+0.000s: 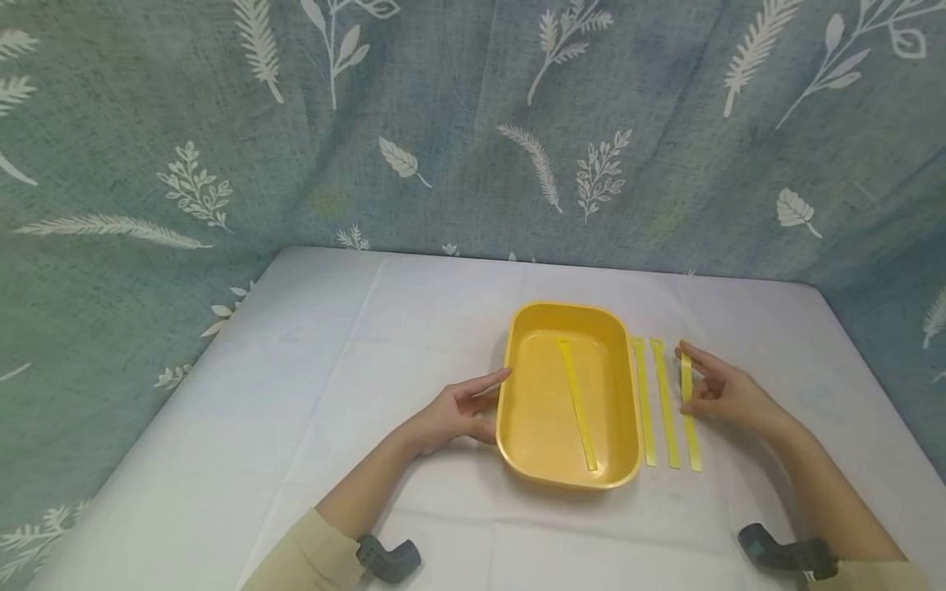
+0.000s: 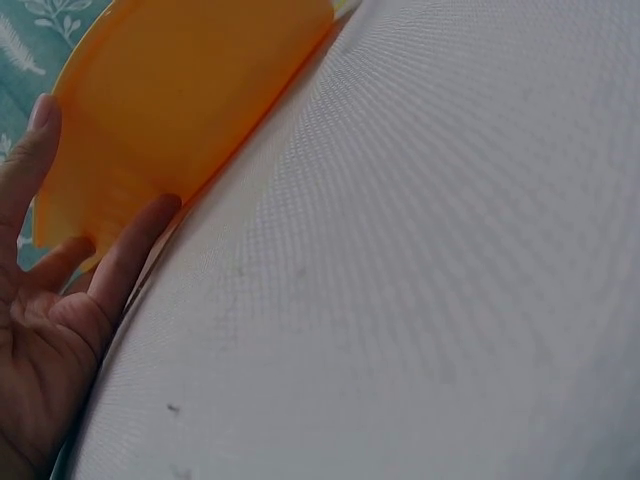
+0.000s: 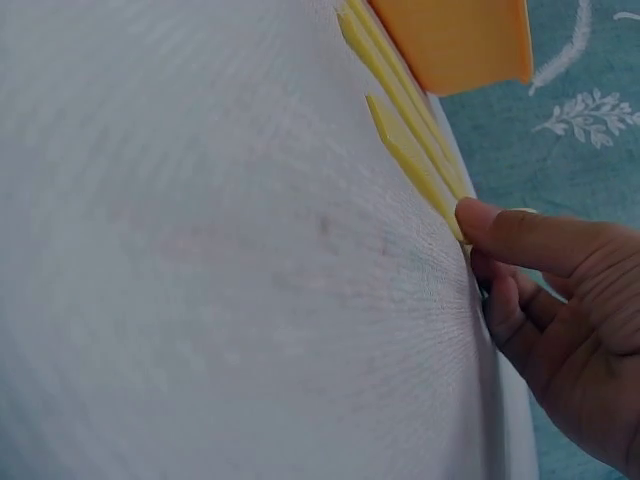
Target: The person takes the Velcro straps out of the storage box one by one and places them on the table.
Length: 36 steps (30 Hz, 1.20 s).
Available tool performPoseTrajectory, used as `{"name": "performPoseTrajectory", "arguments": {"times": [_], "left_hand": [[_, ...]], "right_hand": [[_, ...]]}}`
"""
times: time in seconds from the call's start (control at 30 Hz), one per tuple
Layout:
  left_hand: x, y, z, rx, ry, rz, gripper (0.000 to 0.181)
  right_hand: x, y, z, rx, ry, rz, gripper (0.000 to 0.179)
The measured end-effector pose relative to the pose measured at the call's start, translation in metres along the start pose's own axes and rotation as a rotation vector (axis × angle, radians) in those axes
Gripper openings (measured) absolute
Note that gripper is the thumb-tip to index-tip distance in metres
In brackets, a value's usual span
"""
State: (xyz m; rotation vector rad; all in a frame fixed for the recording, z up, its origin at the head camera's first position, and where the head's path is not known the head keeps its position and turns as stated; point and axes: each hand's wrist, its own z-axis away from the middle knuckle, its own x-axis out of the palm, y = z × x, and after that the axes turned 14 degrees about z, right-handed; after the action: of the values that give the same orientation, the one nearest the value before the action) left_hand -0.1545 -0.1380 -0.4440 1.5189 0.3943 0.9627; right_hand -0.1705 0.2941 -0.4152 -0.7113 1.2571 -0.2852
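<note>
A yellow rectangular plastic tray (image 1: 539,443) stands on the table, with one flat yellow strip (image 1: 578,404) lying inside it. My left hand (image 1: 456,417) touches the tray's left side with fingers extended; the left wrist view shows the fingertips against the tray's outer wall (image 2: 190,100). To the right of the tray lie two more yellow strips (image 1: 645,406), (image 1: 666,406) with slotted far ends. My right hand (image 1: 727,397) pinches a third strip (image 1: 692,443) beside them, its thumb on the strip in the right wrist view (image 3: 415,165). Part of that strip is hidden by the fingers.
A white cloth (image 1: 355,394) covers the table. Behind it hangs a blue-green curtain (image 1: 443,148) with a white leaf pattern. Dark devices are strapped to the left wrist (image 1: 388,561) and right wrist (image 1: 787,554).
</note>
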Motion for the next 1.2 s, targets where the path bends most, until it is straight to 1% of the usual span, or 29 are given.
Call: {"name": "performPoseTrajectory", "arguments": {"times": [0.1, 0.2, 0.27, 0.33, 0.47, 0.73, 0.9, 1.03, 1.2], "left_hand": [[0.000, 0.000, 0.000, 0.002, 0.000, -0.001, 0.091], [0.001, 0.001, 0.000, 0.009, -0.004, -0.004, 0.092], [0.001, 0.000, 0.000, 0.010, -0.006, -0.003, 0.093], [0.001, 0.000, 0.000, 0.009, -0.009, 0.000, 0.094], [0.001, 0.001, 0.001, 0.011, -0.009, -0.001, 0.095], [0.000, 0.000, 0.000, 0.012, -0.012, 0.004, 0.093], [-0.001, -0.001, 0.000, 0.015, -0.021, 0.021, 0.092], [-0.001, -0.001, 0.000, 0.006, -0.015, 0.012, 0.091], [0.000, 0.000, 0.000, 0.007, -0.010, 0.005, 0.091]], "right_hand": [[0.002, -0.002, 0.000, 0.015, 0.025, 0.097, 0.096], [0.003, -0.003, -0.001, 0.033, 0.069, 0.212, 0.086], [0.005, -0.003, -0.001, 0.048, 0.087, 0.259, 0.080], [0.005, -0.002, -0.001, 0.055, 0.095, 0.273, 0.075], [0.006, 0.000, -0.002, 0.084, 0.075, 0.267, 0.070], [-0.001, -0.001, -0.004, 0.104, 0.030, 0.227, 0.079], [-0.005, -0.006, -0.008, 0.103, 0.014, 0.194, 0.077], [-0.008, -0.013, -0.010, 0.051, 0.014, 0.171, 0.070], [-0.013, -0.026, -0.014, -0.005, -0.012, 0.082, 0.065]]}}
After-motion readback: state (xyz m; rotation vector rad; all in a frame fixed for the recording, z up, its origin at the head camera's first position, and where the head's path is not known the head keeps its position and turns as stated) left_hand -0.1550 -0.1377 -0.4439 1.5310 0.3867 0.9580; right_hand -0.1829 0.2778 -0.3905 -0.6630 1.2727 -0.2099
